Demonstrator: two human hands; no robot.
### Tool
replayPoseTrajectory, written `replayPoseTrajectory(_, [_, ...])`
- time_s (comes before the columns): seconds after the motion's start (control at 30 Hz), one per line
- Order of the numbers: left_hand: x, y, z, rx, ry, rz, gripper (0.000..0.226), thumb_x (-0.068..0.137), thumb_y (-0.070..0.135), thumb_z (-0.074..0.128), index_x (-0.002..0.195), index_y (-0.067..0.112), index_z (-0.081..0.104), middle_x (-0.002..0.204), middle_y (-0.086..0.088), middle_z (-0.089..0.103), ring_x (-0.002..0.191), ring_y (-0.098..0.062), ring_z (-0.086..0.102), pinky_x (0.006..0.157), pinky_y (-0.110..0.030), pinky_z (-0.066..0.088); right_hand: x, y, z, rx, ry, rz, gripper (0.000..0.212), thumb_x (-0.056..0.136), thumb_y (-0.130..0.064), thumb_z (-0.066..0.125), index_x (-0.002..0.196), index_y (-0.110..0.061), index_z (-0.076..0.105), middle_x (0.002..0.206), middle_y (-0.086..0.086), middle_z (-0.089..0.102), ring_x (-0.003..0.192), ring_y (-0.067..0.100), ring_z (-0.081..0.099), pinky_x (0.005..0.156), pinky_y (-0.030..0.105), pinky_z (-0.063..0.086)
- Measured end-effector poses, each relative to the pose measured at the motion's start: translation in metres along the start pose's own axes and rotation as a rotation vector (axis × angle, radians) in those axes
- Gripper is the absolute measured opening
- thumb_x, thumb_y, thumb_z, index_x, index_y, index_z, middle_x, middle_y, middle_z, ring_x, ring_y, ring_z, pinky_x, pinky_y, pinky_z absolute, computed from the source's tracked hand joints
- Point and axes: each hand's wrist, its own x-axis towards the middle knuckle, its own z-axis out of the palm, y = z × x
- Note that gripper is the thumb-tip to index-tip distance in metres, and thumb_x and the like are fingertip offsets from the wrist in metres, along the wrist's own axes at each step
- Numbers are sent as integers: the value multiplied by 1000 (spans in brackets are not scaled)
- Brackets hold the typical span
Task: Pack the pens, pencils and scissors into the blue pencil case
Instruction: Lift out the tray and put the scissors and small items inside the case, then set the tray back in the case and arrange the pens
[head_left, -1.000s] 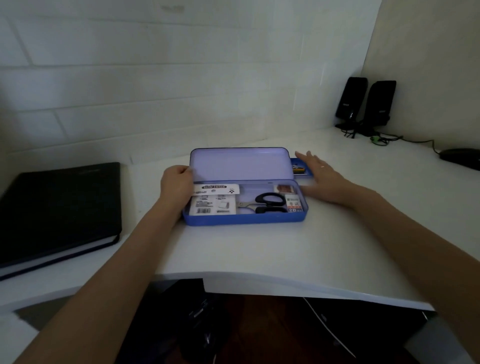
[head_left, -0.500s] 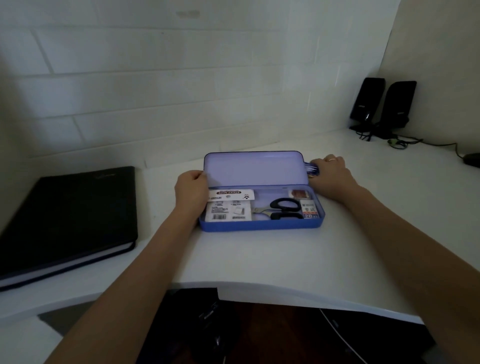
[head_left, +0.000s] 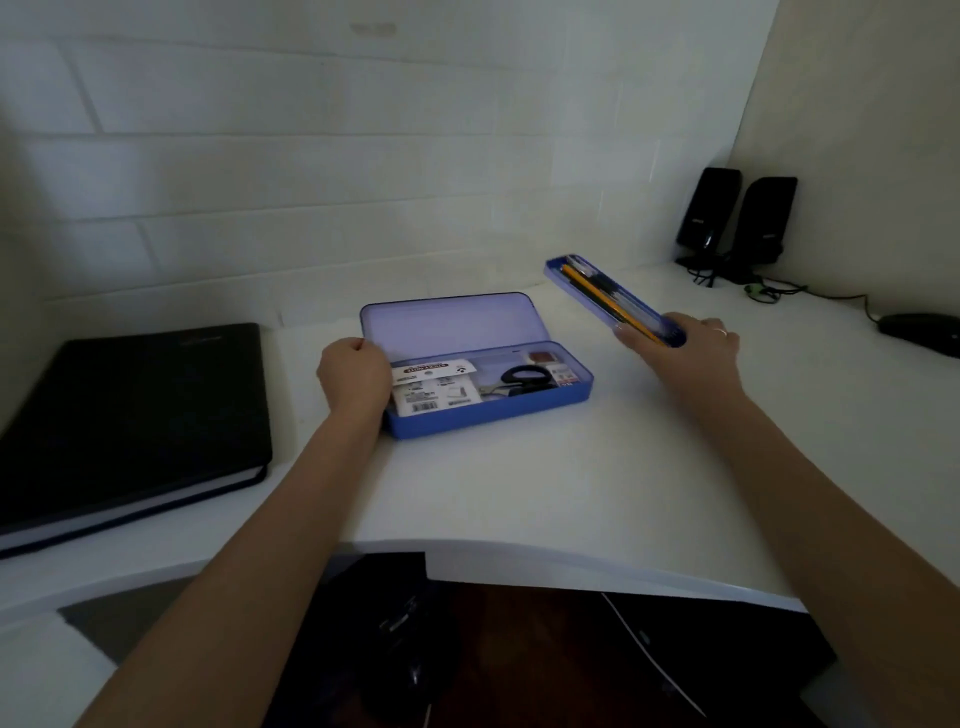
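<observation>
The blue pencil case (head_left: 498, 415) lies on the white desk with its lid (head_left: 447, 325) raised. Inside lie black-handled scissors (head_left: 522, 380), white sticky-note packets (head_left: 434, 392) and small eraser packs (head_left: 553, 366). My left hand (head_left: 353, 382) grips the case's left end. My right hand (head_left: 685, 348) holds a narrow blue tray (head_left: 558, 275) in the air, to the right of and behind the case. In the tray lie pens and pencils (head_left: 605, 301), one of them yellow. The tray tilts up and away from me.
A black notebook (head_left: 130, 415) lies at the left of the desk (head_left: 545, 483). Two black speakers (head_left: 737, 221) with cables stand in the back right corner, and a black mouse (head_left: 919, 332) lies at the right edge. The desk's front edge curves just below my forearms.
My right hand has lifted the tray of pens and pencils from behind the case's right end into the air. My left hand has stayed on the case's left end.
</observation>
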Motion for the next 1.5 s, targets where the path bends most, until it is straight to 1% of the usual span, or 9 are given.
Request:
replayPoseTrajectory(0.23, [3, -1, 7, -64, -113, 50, 23, 84, 9, 41, 74, 3, 61, 73, -15, 58, 67, -23, 52, 62, -34, 42, -10, -35, -1, 62, -247, -406, 56, 69, -50, 72, 117, -23, 64, 102, 5, 54, 93, 14, 51, 71, 6, 32])
replayPoseTrajectory(0.43, [3, 0, 15, -107, -330, 71, 17, 82, 14, 44, 73, 12, 58, 73, -15, 58, 69, -21, 52, 64, -38, 46, -25, -44, 3, -91, -458, -502, 94, 46, -74, 58, 129, -29, 54, 108, -3, 47, 110, 13, 37, 91, 22, 32])
replayPoseTrajectory(0.63, [4, 0, 14, -113, -409, 70, 10, 72, 18, 48, 73, 14, 57, 72, -14, 53, 69, -19, 47, 64, -35, 38, -32, -52, 4, -189, -546, -524, 88, 55, -68, 68, 134, -36, 42, 109, -7, 40, 109, 9, 30, 95, 29, 35])
replayPoseTrajectory(0.87, [2, 2, 18, 47, -363, 166, 8, 72, 14, 43, 68, 13, 50, 69, -13, 44, 67, -17, 37, 62, -35, 30, -36, -59, 0, -293, -604, -521, 110, 35, -85, 47, 136, -42, 35, 116, -8, 39, 109, 8, 25, 102, 36, 35])
replayPoseTrajectory(1.0, [-2, 3, 18, 161, -328, 263, 20, 80, 10, 46, 77, -6, 58, 74, -19, 57, 69, -22, 46, 63, -37, 38, -37, -61, -3, -288, -571, -544, 109, 35, -87, 47, 133, -40, 42, 116, -9, 43, 112, 10, 31, 101, 36, 36])
replayPoseTrajectory(1.13, [-5, 5, 18, 199, -345, 324, 22, 84, 12, 49, 88, -4, 64, 92, -21, 68, 80, -27, 57, 70, -33, 41, -34, -63, -13, -332, -544, -554, 112, 36, -89, 43, 136, -40, 41, 115, -11, 42, 108, 7, 29, 102, 36, 35])
replayPoseTrajectory(1.37, [0, 1, 23, 302, -419, 321, 31, 91, 25, 43, 92, 0, 61, 90, -14, 64, 88, -31, 58, 72, -33, 39, -31, -67, -29, -270, -431, -618, 98, 39, -89, 52, 130, -53, 41, 111, -15, 51, 109, 9, 44, 97, 37, 40])
replayPoseTrajectory(1.43, [-1, 0, 24, 310, -417, 318, 30, 92, 26, 43, 89, 1, 61, 84, -10, 61, 82, -28, 56, 70, -32, 37, -29, -66, -31, -190, -446, -646, 93, 40, -87, 57, 127, -54, 45, 107, -11, 56, 102, 13, 52, 87, 29, 46])
replayPoseTrajectory(1.5, [0, 0, 24, 297, -414, 307, 28, 92, 25, 43, 81, 4, 57, 74, -7, 57, 78, -26, 53, 69, -32, 36, -31, -69, -35, -164, -440, -677, 86, 46, -74, 67, 126, -46, 51, 103, -11, 59, 91, 6, 56, 75, 9, 41])
